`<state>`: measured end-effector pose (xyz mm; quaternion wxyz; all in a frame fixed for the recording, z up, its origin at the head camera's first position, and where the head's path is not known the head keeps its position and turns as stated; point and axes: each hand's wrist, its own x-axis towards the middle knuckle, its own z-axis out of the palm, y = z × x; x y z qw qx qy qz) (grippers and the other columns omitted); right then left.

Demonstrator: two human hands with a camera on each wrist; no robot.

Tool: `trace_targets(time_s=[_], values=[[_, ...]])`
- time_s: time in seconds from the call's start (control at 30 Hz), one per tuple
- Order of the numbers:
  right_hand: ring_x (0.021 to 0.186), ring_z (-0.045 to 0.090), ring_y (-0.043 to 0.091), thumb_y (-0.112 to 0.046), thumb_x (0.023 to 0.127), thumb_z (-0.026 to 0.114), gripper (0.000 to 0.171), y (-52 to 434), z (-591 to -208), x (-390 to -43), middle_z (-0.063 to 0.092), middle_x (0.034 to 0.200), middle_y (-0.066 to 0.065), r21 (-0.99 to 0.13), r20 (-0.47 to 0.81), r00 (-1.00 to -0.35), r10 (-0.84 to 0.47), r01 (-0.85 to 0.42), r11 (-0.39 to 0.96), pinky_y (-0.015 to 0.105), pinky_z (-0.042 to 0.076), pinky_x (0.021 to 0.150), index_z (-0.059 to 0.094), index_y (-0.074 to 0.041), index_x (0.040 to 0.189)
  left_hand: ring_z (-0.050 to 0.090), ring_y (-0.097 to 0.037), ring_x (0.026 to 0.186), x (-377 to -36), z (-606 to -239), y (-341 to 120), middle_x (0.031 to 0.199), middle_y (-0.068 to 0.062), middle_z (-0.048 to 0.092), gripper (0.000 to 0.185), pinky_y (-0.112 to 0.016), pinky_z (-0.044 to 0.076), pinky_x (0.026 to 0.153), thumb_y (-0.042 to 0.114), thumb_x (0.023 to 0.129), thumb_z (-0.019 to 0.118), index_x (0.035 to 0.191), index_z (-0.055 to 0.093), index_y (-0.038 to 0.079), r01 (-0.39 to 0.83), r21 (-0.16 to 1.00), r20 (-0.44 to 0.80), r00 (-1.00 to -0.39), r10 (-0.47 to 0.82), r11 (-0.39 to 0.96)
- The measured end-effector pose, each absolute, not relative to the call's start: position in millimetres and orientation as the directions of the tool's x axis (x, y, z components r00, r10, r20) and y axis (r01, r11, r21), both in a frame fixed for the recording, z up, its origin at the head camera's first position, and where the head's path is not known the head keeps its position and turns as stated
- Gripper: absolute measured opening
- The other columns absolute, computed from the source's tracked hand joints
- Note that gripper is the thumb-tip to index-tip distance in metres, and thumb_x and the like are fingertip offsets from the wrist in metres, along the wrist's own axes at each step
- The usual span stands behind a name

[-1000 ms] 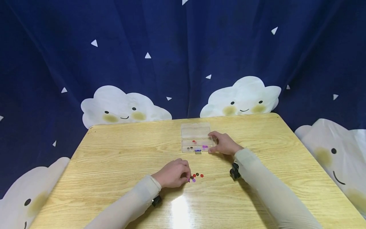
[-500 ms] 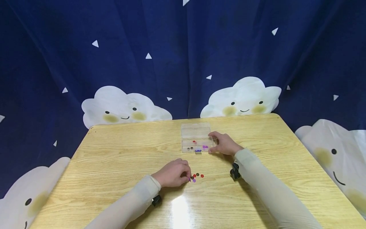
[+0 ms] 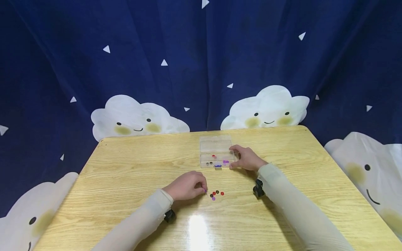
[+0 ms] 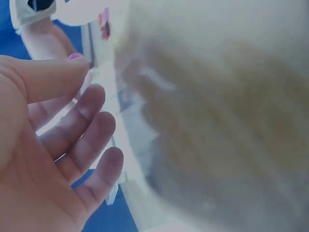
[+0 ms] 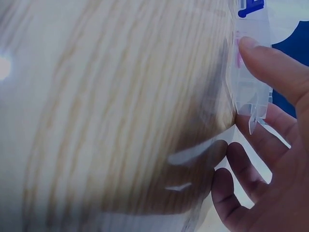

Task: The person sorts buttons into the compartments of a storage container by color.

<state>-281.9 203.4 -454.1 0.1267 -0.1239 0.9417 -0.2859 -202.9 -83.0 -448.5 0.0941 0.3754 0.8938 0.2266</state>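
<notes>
My left hand (image 3: 187, 186) pinches a small purple bead (image 3: 205, 190) between thumb and index finger, just above the table; in the left wrist view the bead (image 4: 76, 56) peeks over the thumb. Right of that hand, several loose beads lie on the wood: red (image 3: 222, 193), black (image 3: 217, 192) and purple (image 3: 213, 198). My right hand (image 3: 248, 158) holds the right end of a clear plastic box (image 3: 205, 157), thumb at the front and fingers behind. Its lid (image 3: 215, 143) stands raised at the back. Inside are black beads (image 3: 209, 163) at left, red (image 3: 213, 156) behind, purple (image 3: 225, 161) at right.
A blue latch (image 3: 218, 166) sits on the box's front edge. The wooden table (image 3: 141, 157) reaches back to a dark blue curtain (image 3: 188, 69) with cloud prints. Each wrist wears a black camera mount, such as the one (image 3: 258, 188) on the right.
My left hand has picked the purple bead up from beside the others and moved slightly left and away from me. The right hand stays on the box.
</notes>
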Motion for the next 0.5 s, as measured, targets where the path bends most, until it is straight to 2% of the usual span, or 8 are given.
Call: trace_targets(time_s=[0.23,0.5], values=[[0.133,0.048,0.04,-0.03,0.08,0.083,0.079,204,-455,-282,0.049,0.146,0.024,-0.582,-0.167,-0.937,-0.306,-0.157,0.798,0.055,0.038,0.113,0.044,-0.012,0.145,0.063,-0.008,0.086,-212,-438,-89,0.087,0.007,0.068,0.005,-0.026,0.054,0.083,0.013,0.091,0.069,0.087,0.07,0.016,0.624,0.514,0.082,-0.719,0.69,0.589],[0.134,0.047,0.04,-0.029,0.079,0.084,0.079,204,-455,-282,0.049,0.147,0.024,-0.579,-0.163,-0.937,-0.309,-0.163,0.799,0.055,0.037,0.113,0.044,-0.011,0.145,0.062,-0.009,0.088,-221,-426,-95,0.089,0.007,0.068,0.006,-0.029,0.054,0.084,0.012,0.091,0.067,0.087,0.069,0.017,0.598,0.498,0.067,-0.749,0.66,0.628]])
